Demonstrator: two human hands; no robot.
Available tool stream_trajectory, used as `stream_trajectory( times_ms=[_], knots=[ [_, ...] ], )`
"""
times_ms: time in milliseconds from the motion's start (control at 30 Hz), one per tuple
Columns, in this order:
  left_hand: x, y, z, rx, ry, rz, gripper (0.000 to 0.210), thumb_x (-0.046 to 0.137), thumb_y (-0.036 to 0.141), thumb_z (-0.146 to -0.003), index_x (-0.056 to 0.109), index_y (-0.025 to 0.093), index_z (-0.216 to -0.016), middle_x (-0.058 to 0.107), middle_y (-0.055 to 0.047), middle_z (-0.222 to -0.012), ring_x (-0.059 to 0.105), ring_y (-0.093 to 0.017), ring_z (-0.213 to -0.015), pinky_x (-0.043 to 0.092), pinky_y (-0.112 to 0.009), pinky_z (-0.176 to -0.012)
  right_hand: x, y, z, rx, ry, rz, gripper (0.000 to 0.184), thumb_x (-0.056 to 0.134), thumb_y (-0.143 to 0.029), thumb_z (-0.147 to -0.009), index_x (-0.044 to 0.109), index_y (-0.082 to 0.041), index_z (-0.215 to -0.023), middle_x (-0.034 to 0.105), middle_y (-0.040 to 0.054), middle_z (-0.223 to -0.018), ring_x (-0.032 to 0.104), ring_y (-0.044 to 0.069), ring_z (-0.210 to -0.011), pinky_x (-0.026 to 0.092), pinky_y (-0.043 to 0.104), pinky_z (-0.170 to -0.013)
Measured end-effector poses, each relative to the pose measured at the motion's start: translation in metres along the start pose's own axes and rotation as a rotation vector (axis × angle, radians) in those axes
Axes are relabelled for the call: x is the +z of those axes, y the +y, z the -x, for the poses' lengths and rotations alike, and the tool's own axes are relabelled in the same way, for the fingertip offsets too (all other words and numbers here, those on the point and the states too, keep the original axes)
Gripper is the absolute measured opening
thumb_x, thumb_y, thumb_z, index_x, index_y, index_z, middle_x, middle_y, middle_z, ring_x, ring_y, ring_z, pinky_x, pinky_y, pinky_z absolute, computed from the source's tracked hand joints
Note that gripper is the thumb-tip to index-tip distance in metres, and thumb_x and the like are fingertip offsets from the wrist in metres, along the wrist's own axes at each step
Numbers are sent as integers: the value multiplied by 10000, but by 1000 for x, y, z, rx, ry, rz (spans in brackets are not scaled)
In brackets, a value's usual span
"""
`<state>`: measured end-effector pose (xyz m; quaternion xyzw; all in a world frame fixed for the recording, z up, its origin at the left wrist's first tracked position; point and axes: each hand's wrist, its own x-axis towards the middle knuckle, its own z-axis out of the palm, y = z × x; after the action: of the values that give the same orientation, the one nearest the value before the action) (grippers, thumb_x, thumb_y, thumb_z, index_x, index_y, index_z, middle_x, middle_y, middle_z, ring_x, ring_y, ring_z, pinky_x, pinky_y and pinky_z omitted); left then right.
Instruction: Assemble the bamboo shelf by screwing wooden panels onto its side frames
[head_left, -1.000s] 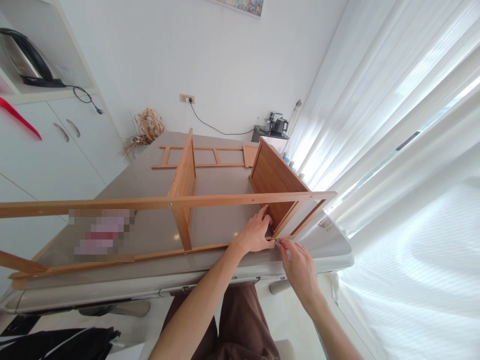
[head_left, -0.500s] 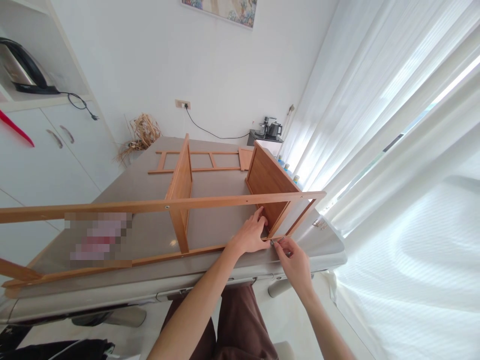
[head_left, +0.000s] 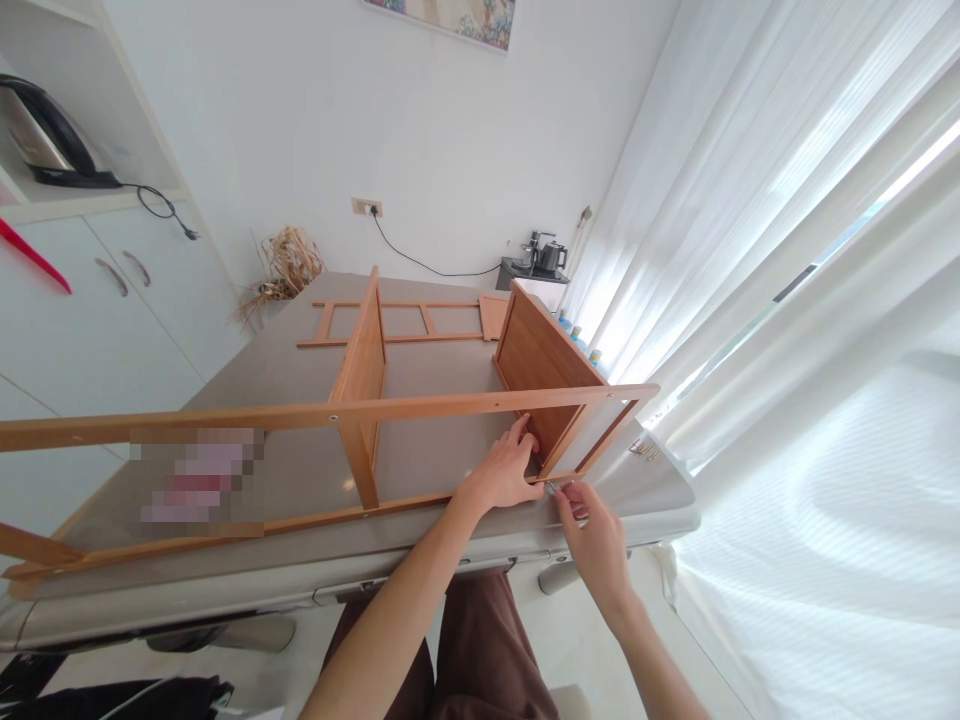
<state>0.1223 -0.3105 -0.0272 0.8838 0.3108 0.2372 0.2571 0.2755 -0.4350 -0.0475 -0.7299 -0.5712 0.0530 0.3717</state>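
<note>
A wooden shelf frame point(head_left: 427, 404) lies on its side along the table's near edge, with a cross board point(head_left: 363, 380) and a wider end board point(head_left: 540, 360) standing between its rails. My left hand point(head_left: 504, 470) grips the frame at the lower rail beside the end board, fingers on the inside and thumb at the near side. Just right of that thumb, my right hand point(head_left: 592, 525) pinches a small metal screw point(head_left: 553, 487) at the outer face of the lower rail. Its tip is too small to tell whether it sits in a hole.
Several screws point(head_left: 643, 448) lie at the table's right end. A ladder-like wooden side frame point(head_left: 427, 338) rests on the far part of the grey table point(head_left: 255, 375). A pixelated patch point(head_left: 199, 480) hides something at left. White curtains point(head_left: 810, 520) hang close on the right.
My right hand has drawn slightly right and back from the rail, with the screw still between the fingertips. My left hand keeps its hold on the frame.
</note>
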Motion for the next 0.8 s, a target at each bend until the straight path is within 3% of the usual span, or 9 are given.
stream_trajectory(
  times_ms=[133,500,800],
  knots=[
    [0,0,0,5,6,0,438,722,368,-724,496,203,-1062,197,-149,-1601,388,-353,-1400,419,-473,-1110,5,6,3,-116,23,63,309,440,-460,-989,630,-219,-951,679,41,-848,616,182,-742,473,290,-687],
    [0,-2,-1,11,9,21,444,740,393,-718,483,213,-1032,224,-152,-1588,422,-357,-1371,451,-486,-1062,4,2,3,-250,18,211,245,448,-364,-1015,647,-221,-1035,687,40,-895,617,202,-842,451,309,-757],
    [0,-1,-1,6,8,16,439,734,385,-722,486,213,-1039,220,-144,-1591,437,-356,-1359,448,-482,-1060,0,1,0,-196,1,188,250,449,-370,-1009,656,-235,-1045,709,35,-934,625,204,-843,452,310,-765]
  ],
)
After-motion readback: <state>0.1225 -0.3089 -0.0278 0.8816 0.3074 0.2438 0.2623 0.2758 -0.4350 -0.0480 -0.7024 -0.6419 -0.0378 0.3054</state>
